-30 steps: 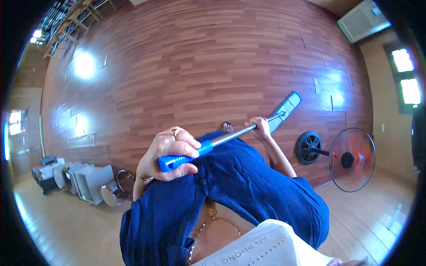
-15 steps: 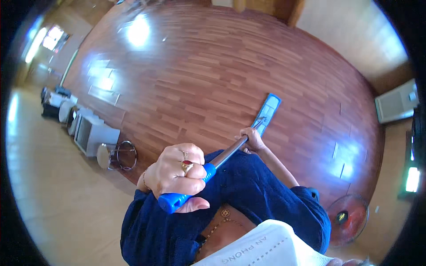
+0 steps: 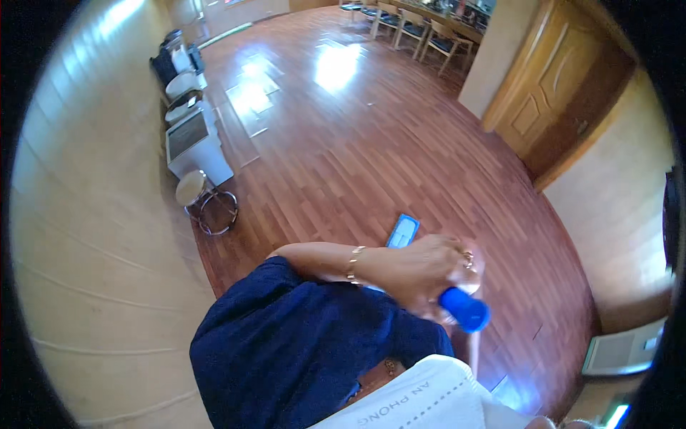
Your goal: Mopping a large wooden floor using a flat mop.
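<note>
My left hand (image 3: 429, 273), with a gold bracelet at its wrist, is closed around the blue grip (image 3: 466, 310) of a flat mop. The end of the grip points up toward me. Beyond my left forearm, the flat blue mop head (image 3: 404, 230) lies on the wood floor, partly covered by that arm. The mop's pole is mostly hidden. A strip of my right forearm (image 3: 474, 349) shows below the grip; my right hand is behind the left one and blurred, so its fingers cannot be made out.
Along the left wall stand a round stool (image 3: 191, 189) with chrome rings and a white cabinet (image 3: 200, 150). Several chairs (image 3: 443, 47) line a counter at the far end. A wooden door (image 3: 547, 89) is at the right; a white unit (image 3: 625, 349) sits low against the right wall.
My left hand has swung across to the right with the mop's grip. The view has turned right, bringing the door and chairs in. My right hand has become hidden.
</note>
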